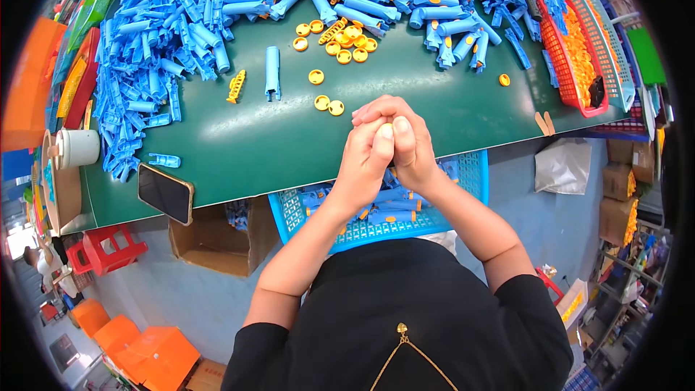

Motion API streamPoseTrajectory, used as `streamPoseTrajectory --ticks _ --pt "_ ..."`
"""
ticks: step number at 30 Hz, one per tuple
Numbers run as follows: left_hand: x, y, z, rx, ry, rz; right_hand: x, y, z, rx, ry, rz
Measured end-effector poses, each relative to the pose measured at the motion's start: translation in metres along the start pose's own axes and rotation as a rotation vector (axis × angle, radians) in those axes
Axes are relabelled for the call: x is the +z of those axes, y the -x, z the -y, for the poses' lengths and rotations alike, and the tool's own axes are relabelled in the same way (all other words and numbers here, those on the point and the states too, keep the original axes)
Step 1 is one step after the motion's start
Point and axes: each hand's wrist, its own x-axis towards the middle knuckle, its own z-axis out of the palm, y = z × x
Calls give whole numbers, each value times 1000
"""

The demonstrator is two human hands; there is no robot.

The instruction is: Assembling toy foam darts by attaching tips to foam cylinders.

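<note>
Over the front edge of the green table, my left hand and my right hand press together, thumbs side by side, fingers wrapped closed. A speck of yellow shows between them, but whatever they hold is mostly hidden. Just beyond lie loose yellow discs, with more discs clustered farther back. To their left are a single blue half-tube part and a yellow ridged spiral piece. Beneath my hands a light-blue basket holds blue tubes with orange ovals.
Heaped blue plastic parts cover the table's left and far sides. A phone overhangs the front edge near a white cup. At right stands a red basket of yellow pieces. Below are a cardboard box and red stool.
</note>
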Motion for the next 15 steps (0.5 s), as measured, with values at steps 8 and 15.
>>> streamPoseTrajectory --ticks 8,15 --pt "-21 24 -23 -73 -160 389 -22 -30 3 -7 446 124" --pt "-115 -80 -73 427 -1245 -256 8 -36 -12 -232 791 64"
